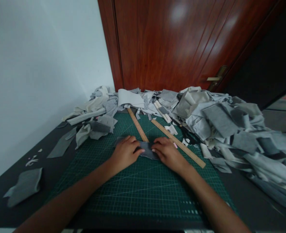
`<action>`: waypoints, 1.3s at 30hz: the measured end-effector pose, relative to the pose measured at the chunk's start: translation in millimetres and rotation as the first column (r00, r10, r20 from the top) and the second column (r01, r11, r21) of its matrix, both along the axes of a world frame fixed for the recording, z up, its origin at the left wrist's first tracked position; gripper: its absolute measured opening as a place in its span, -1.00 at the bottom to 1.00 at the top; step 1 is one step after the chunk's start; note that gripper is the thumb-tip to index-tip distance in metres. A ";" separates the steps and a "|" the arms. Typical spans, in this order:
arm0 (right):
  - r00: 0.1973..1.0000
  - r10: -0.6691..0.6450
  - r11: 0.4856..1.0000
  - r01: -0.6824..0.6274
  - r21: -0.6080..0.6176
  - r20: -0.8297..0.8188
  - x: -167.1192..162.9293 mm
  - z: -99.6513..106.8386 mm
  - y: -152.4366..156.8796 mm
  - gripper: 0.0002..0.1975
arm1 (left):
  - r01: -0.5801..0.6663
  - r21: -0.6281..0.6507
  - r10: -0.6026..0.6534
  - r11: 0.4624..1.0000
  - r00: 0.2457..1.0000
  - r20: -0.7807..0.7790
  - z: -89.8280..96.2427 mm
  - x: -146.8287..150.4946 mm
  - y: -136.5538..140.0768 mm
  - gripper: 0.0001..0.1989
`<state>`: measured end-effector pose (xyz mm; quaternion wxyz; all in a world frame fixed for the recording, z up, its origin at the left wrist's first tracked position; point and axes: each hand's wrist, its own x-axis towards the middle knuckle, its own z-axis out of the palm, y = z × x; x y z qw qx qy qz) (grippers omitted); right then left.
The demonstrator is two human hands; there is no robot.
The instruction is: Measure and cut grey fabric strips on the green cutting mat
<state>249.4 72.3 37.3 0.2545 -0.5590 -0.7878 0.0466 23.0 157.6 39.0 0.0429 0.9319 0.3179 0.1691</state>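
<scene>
A dark grey fabric strip lies crosswise on the green cutting mat. My left hand rests over the strip's left part, its fingers curled and the thumb against the cloth's near edge. At the other end, my right hand pinches the cloth between thumb and fingers. The fingers hide parts of the strip. A wooden ruler runs from the far scraps down to the strip's far edge. Right of it, a second wooden ruler lies slantwise past my right hand.
Grey and white fabric scraps are heaped along the back and right. Black-handled scissors lie at the mat's right edge. More scraps sit on the dark table at left. A white wall and a wooden door stand behind.
</scene>
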 end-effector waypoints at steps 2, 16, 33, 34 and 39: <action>0.996 -0.016 0.999 0.019 -0.026 0.092 0.2 -0.1 1.1 -0.81 | -0.045 0.032 0.047 0.998 0.997 -0.058 -2.8 4.3 -16.5 -0.74; 0.737 -0.637 0.730 0.671 -0.131 0.227 71.6 -14.9 5.0 -0.81 | -0.170 -0.112 0.154 0.979 0.978 -0.138 -21.2 4.0 -37.6 -0.35; 0.995 -0.084 0.968 0.067 -0.241 -0.061 -10.4 0.3 -12.7 -0.81 | 0.204 0.004 -0.202 0.979 0.970 -0.135 -4.4 7.3 -82.4 -0.15; 0.993 -0.113 0.966 0.115 -0.231 0.024 -10.8 0.3 -12.6 -0.81 | 0.214 0.022 -0.209 0.977 0.970 -0.127 -0.9 7.3 -78.2 -0.27; 0.974 -0.129 0.967 0.165 -0.193 0.187 -9.8 9.4 -15.9 -0.85 | 0.091 0.011 -0.090 0.996 0.994 -0.058 3.1 3.6 -40.6 -0.72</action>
